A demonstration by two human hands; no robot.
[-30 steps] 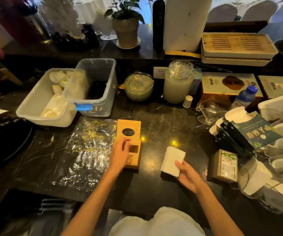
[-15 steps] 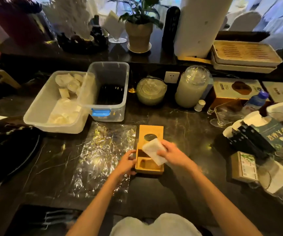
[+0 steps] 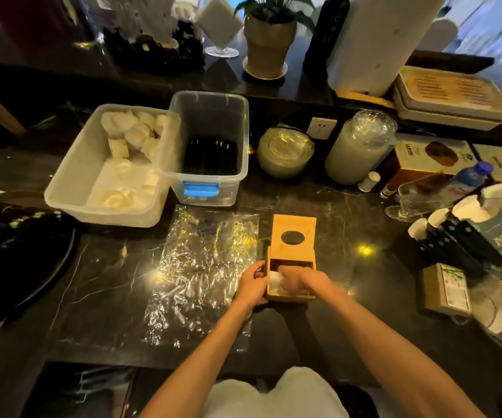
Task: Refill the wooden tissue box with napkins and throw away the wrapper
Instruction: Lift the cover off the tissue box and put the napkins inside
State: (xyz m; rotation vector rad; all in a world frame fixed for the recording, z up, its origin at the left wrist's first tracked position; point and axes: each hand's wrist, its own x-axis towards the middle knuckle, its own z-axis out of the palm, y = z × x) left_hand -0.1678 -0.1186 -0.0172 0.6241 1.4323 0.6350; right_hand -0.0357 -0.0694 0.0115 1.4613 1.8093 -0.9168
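**Napkins going into the wooden box**

The small light-wood tissue box is sitting on the dark marble table directly in front of the person, its sliding lid with the oval hole pushed back so the near half is standing open. The right hand is pressing the white folded napkins down into that opening, its fingers curled over them and partly hidden inside. The left hand is bracing the box's left wall, fingers wrapped narrowly round the edge.

The risk — the stack looks snug, so it may be bunching or riding up and jamming the lid when it slides shut. A hard push could also skid the box.

Just left, the crinkled clear plastic wrapper is lying flat, not yet thrown away. Two translucent plastic bins are standing behind, and cartons and a glass are crowding the right side — nothing is blocking the hands.
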